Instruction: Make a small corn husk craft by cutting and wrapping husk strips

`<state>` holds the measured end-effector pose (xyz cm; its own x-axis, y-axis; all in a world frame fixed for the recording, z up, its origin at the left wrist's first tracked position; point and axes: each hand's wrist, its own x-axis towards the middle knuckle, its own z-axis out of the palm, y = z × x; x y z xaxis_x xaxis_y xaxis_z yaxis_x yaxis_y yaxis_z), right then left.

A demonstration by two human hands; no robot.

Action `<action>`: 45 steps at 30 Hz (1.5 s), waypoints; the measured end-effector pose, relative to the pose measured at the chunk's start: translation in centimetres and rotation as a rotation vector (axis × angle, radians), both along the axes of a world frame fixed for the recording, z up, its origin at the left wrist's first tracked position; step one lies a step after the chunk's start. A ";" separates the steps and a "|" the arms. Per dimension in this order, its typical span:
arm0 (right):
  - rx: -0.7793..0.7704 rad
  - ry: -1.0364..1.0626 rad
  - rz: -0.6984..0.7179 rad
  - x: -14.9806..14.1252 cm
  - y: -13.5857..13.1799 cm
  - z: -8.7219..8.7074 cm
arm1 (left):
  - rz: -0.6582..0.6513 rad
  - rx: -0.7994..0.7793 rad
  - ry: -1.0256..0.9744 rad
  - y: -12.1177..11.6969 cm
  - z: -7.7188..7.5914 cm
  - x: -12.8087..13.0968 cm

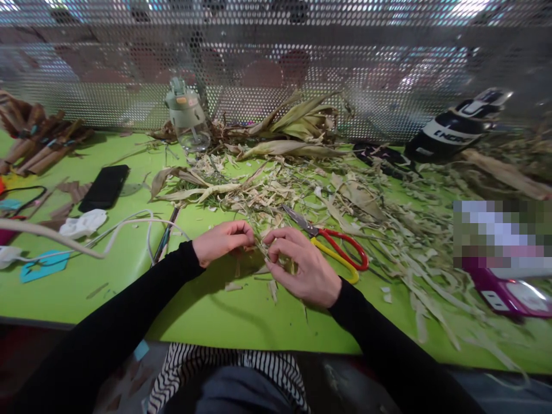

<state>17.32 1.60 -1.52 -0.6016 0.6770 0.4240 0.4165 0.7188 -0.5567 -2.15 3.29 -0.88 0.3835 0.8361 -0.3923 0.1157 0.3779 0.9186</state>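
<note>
My left hand [226, 239] is closed in a pinch above the green table, its fingertips close to those of my right hand. What sits in that pinch is too small to make out. Thin shredded strands of dried corn husk [260, 244] run between the two hands, and my right hand [304, 268] has its fingers curled around them. Just beyond the right hand lie scissors [342, 244] with one red and one yellow handle, blades pointing away and to the left. Shredded husk [276, 187] is heaped in front of both hands.
Whole husk leaves [297, 126] and a clear bottle [190, 118] stand by the perforated metal screen [267, 69]. A black bottle [452, 132] leans at right, above a magenta object [495, 290]. Left are a phone [104, 187], white cables [116, 230] and brown bundles [41, 138].
</note>
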 end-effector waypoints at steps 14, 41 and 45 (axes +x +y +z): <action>-0.228 0.114 -0.116 0.4 0.5 0.0 | -0.070 -0.123 -0.227 -0.1 -1.8 0.4; 0.051 0.019 -0.378 0.9 0.5 0.3 | -0.232 0.831 0.466 -3.7 0.2 2.0; 0.024 0.005 -0.385 0.3 0.2 0.0 | -0.247 0.853 0.409 -4.0 -0.4 2.4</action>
